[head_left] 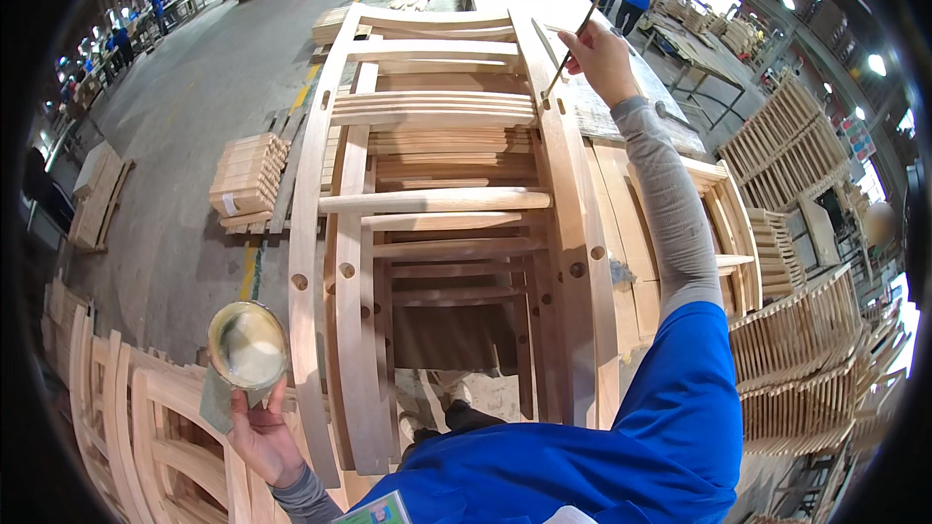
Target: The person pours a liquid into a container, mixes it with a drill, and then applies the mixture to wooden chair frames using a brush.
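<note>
Head view is showing a wood workshop from above. At lower left, the left hand [260,437] is gripping a small cup [248,344] of pale glue, holding it level beside the left rail of a chair frame [437,204]. That frame is standing in front of the person, its slats and crossbars running between two long curved rails. At upper right, the right hand [600,58] is pinching a thin stick [573,44], its lower tip touching a hole [546,97] near the top of the right rail. More frames are stacked at far left and right.

Judging from this, the cup is sitting away from the person's gaze, so it could be tipping unnoticed and spilling glue onto the floor. The stick could also be slipping off the hole and smearing glue along the rail's face.
</note>
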The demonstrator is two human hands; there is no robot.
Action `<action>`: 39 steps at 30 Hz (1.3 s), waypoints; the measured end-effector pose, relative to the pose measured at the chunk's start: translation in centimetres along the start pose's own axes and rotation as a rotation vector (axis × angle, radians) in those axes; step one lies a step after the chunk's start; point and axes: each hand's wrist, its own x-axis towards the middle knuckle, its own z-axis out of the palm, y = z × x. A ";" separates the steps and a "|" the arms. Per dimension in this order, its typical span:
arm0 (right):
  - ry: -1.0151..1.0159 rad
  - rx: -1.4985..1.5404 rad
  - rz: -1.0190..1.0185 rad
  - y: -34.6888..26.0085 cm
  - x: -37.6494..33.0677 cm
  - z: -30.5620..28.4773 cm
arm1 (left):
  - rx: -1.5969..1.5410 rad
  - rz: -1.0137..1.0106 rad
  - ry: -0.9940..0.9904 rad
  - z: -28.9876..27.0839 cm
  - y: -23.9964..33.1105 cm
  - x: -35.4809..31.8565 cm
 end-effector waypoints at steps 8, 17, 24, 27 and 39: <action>-0.117 -0.220 -0.058 -1.7 0.2 1.8 | -0.049 -0.001 0.004 -0.6 0.4 0.1; -0.209 -0.443 -0.088 -2.8 0.3 2.8 | -0.088 0.019 0.019 -2.9 0.2 0.4; -0.198 -0.441 -0.090 -2.0 0.7 2.3 | -0.120 0.037 0.046 -2.6 0.1 0.5; -0.179 -0.507 -0.183 -1.6 0.6 2.0 | -0.131 0.019 0.098 -2.4 0.2 0.5; -0.065 -0.442 -0.254 -1.4 -1.9 1.0 | -0.114 0.041 0.027 -3.4 0.3 0.7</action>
